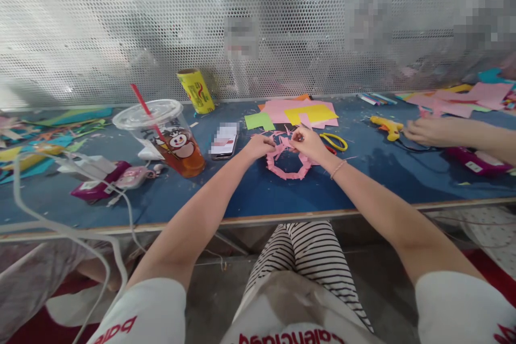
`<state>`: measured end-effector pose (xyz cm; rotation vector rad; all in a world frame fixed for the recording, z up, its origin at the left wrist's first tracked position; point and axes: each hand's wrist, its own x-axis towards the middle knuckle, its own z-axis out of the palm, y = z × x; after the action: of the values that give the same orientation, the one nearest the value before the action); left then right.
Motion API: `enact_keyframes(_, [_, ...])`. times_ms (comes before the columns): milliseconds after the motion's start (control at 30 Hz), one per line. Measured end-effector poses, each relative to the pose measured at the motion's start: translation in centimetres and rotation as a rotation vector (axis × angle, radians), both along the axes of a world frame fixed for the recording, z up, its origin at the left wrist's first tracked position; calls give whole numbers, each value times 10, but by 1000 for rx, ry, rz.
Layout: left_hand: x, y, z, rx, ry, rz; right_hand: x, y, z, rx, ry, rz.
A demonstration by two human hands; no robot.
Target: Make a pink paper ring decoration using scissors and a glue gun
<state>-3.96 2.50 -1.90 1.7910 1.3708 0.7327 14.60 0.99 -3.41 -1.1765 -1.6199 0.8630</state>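
Note:
A ring of folded pink paper (288, 174) lies on the blue table in front of me. At its far side my left hand (261, 146) pinches the paper between thumb and fingers. My right hand (305, 141), with a thin bracelet at the wrist, grips the same far part of the ring from the other side. Small pink paper scraps surround the fingertips. Just right of my right hand lie scissors with yellow handles (337, 141), partly hidden by the hand.
Behind the ring are pink, yellow and green paper sheets (278, 110). To the left stand a phone (224, 141), a drink cup with a straw (177, 145), a yellow can (196, 91) and a purple power strip (100, 180). A co-worker's hand (427, 130) is near a yellow glue gun (387, 126).

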Motion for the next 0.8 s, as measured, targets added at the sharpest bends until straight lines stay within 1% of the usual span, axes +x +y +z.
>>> enact_keyframes(67, [0,-1,1,-86,-170,49,0,1,-1,53,7,-14])
enact_keyframes(133, [1,-2,1,-148,-300,96,1,3,-2,99,-9,-23])
enact_keyframes(267, [3,-3,2,-213,-435,144,2,5,-3,160,-35,-20])
enact_keyframes(533, [5,-4,2,-222,-445,161,1,6,-6,122,15,-6])
enact_keyframes(800, [6,-6,2,-202,-447,153,1,4,-4,139,-57,-2])
